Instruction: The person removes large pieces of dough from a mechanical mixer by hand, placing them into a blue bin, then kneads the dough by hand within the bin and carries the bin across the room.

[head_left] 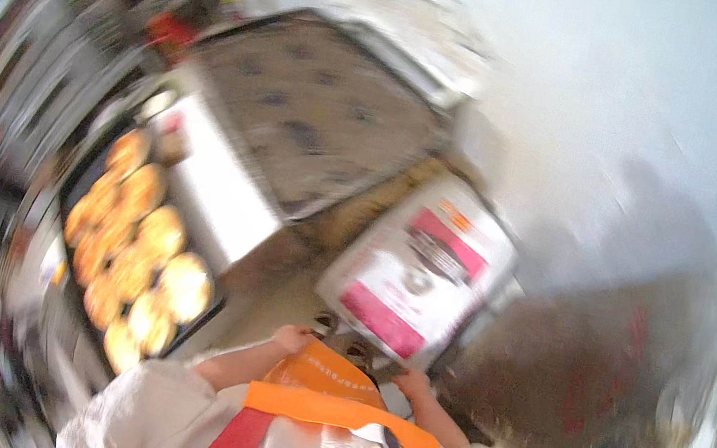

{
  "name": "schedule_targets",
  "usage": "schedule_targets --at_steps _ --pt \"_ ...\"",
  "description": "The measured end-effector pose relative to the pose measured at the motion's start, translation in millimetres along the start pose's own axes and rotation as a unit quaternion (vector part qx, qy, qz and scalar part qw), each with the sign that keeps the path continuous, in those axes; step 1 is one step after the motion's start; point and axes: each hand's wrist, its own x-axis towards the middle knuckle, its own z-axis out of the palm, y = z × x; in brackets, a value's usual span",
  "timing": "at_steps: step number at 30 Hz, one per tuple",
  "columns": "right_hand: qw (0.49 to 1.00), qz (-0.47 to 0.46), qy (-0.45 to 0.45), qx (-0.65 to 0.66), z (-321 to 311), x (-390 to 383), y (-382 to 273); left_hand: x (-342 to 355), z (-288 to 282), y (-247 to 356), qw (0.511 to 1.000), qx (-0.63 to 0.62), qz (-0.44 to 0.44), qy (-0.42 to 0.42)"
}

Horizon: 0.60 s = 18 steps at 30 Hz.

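Note:
My left hand [292, 339] hangs in front of me beside the orange apron [323, 373]; it looks curled, but its fingers are smeared and any hold on the cloth cannot be made out. On the other side of the apron is my right hand [413, 384], close to the near edge of a plump white sack with pink print [418, 268]. Its fingers are hidden or blurred too. Left of my left hand, a black tray [203, 317] carries several round, golden baked pieces [130, 270].
A large dark, stained baking tray [321, 112] lies beyond the sack, next to a white surface [225, 191]. Blurred racks or shelves [29, 80] fill the far left. A pale wall with a brown lower part [581, 378] stands at the right.

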Motion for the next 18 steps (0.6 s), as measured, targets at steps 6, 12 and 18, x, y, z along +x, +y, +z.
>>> schedule_targets --at_steps 6,12,18 --pt "0.844 -0.145 -0.122 -0.501 -51 54 66 -150 6 -43 0.996 -0.028 -0.07 0.049" --pt "0.974 0.035 0.025 -0.222 -96 106 17 -285 24 -142 0.962 -0.128 -0.205 0.128" --pt "0.983 -0.095 0.045 -0.149 -53 63 -85 -375 89 -240 0.921 -0.199 -0.283 0.18"
